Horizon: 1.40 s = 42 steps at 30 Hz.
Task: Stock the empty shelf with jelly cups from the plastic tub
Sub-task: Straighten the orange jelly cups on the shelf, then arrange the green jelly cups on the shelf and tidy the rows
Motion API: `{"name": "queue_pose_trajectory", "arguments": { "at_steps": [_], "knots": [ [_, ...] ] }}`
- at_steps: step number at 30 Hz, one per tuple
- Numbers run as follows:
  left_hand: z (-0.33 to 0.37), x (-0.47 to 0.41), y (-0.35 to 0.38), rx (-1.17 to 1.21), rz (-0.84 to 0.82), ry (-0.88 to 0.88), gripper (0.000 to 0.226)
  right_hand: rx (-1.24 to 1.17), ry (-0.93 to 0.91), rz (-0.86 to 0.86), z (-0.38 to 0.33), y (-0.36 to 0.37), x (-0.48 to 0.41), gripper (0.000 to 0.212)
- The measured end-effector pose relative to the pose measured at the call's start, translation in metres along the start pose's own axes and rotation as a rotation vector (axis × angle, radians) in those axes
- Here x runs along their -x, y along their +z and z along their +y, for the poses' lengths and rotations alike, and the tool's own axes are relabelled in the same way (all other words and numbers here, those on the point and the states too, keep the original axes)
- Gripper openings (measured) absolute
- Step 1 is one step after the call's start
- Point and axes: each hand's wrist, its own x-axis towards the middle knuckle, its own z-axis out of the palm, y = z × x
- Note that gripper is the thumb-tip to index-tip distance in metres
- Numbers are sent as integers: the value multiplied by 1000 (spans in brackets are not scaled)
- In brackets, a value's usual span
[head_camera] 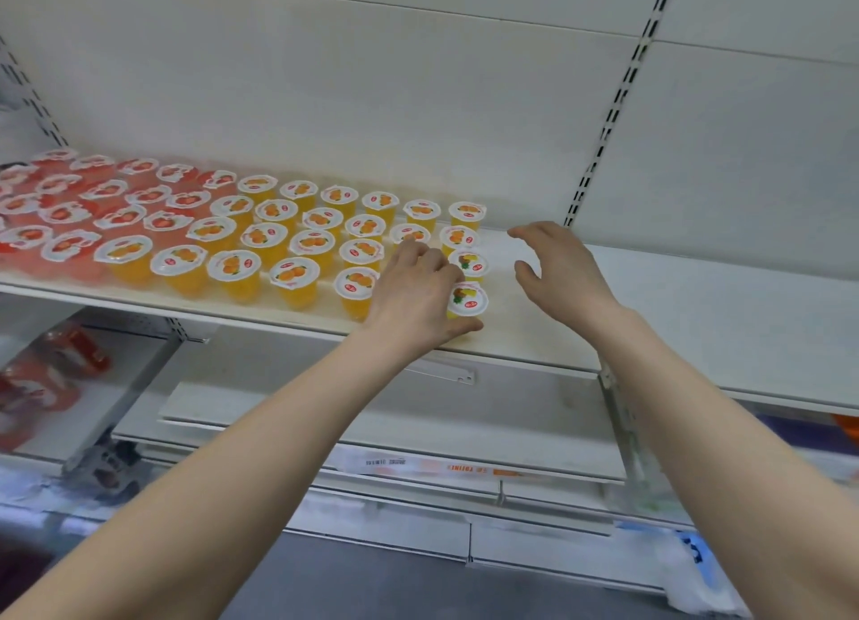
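Left hand (413,294) grasped a pineapple cup (470,299) at the shelf's (650,303) front edge, just right of the orange cups (297,242) and red cups (69,201); right hand (562,266) hovered nearby, released, holding nothing

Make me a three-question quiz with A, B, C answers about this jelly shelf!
1. Where on the shelf are the red cups? A left end; B right end; C underneath it.
2. What colour are the cups beside them? A blue; B orange; C green.
3. What is the right hand doing? A gripping a cup; B hovering open, empty; C pressing a lid.
1 A: red cups fill the left end. 2 B: orange cups stand right of them. 3 B: its fingers are spread and hold nothing; the left hand holds the pineapple-lid cup.
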Motion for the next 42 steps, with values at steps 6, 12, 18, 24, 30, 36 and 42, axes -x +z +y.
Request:
{"name": "queue_pose_trajectory", "arguments": {
  "at_steps": [6, 12, 18, 24, 30, 36, 42],
  "knots": [
    [-5, 4, -3, 15, -11, 21, 73, 22, -4, 7, -11, -5, -6, 44],
    [-28, 13, -21, 61, 122, 26, 67, 83, -81, 27, -36, -11, -10, 44],
    [-92, 43, -51, -26, 179, 1, 53, 153, -226, 90, -91, -4, -10, 40],
    [-173, 116, -84, -123, 207, -72, 46, 162, -371, 120, -181, 29, -1, 47],
    [-252, 206, -115, -190, 160, -150, 47, 112, -530, 101, -288, 76, 14, 50],
    [-320, 308, -142, -246, 181, -242, 45, 54, -681, 40, -399, 130, 27, 50],
    [-368, 413, -148, -201, 191, -439, 41, -62, -841, -5, -501, 189, 47, 46]
  ]
}}
